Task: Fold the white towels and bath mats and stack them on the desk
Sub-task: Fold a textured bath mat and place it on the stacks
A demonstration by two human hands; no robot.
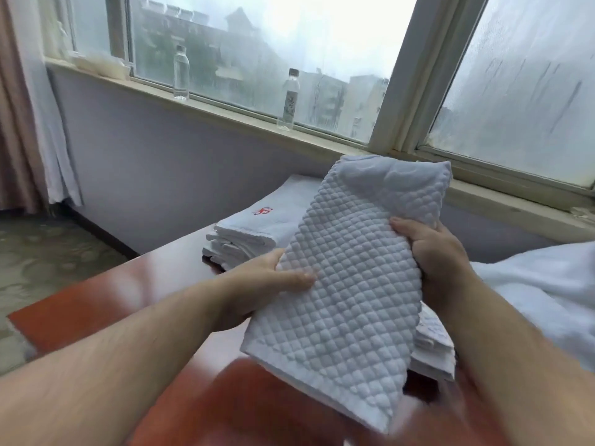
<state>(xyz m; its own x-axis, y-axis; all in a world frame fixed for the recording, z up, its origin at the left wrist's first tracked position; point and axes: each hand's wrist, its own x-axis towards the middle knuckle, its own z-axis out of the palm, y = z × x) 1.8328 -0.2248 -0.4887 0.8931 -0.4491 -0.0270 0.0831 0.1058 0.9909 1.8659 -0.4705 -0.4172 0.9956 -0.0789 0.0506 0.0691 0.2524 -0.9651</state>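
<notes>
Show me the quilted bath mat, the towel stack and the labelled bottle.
quilted bath mat (347, 284): head view, quilted face.
towel stack (270, 222): head view, top towel.
labelled bottle (288, 106): head view, its label.

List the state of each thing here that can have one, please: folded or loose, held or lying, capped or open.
bath mat: folded, held up above the desk.
left hand: grips the mat's left edge.
right hand: grips its right edge.
towel stack: folded, lying on the desk.
white linen: loose, unfolded.
left bottle: upright, capped.
right bottle: upright, capped.
</notes>
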